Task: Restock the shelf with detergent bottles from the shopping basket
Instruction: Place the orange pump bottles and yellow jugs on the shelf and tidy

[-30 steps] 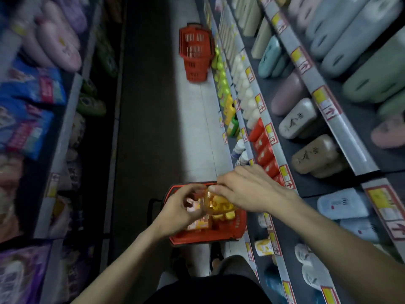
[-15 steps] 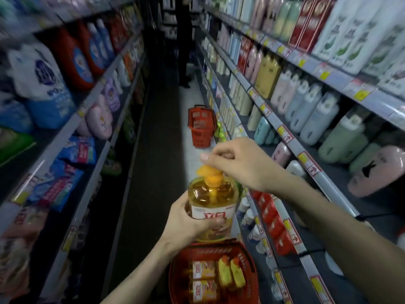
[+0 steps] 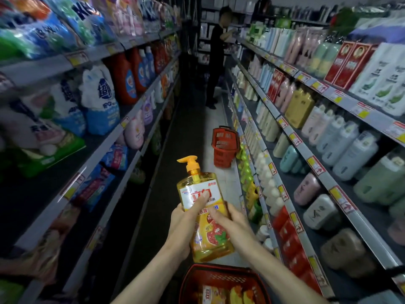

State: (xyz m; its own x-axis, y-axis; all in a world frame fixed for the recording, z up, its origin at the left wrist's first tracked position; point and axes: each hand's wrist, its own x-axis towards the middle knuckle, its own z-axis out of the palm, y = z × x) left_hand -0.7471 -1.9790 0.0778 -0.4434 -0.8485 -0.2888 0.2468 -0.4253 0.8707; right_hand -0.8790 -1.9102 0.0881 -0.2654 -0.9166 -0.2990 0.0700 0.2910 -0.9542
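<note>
Head view: the left hand [image 3: 184, 220] gripped the left side of the bottle [image 3: 206, 233], its forefinger laid up across the white label and the other fingers out of sight behind. The bottle stood nearly upright in the air between the two hands, above the basket [image 3: 219, 276] and apart from it, its orange pump [image 3: 190, 165] on top with the spout pointing left. The right hand [image 3: 235, 224] gripped the right side, one finger reaching over the label's lower edge and the rest curled round the back.

Both forearms rose from the bottom edge and met at the bottle, the left from lower left, the right from lower right, wrists close together.

The basket was cut off by the bottom edge; more yellow bottles [image 3: 213, 295] lay inside, only partly seen. The left shelves [image 3: 105, 137] were blurred, their bags hard to read. Down the aisle a second basket [image 3: 224, 148] stood on the floor just beside the right shelves [image 3: 306, 154], and beyond it a person [image 3: 215, 62] in dark clothes stood facing those shelves.
</note>
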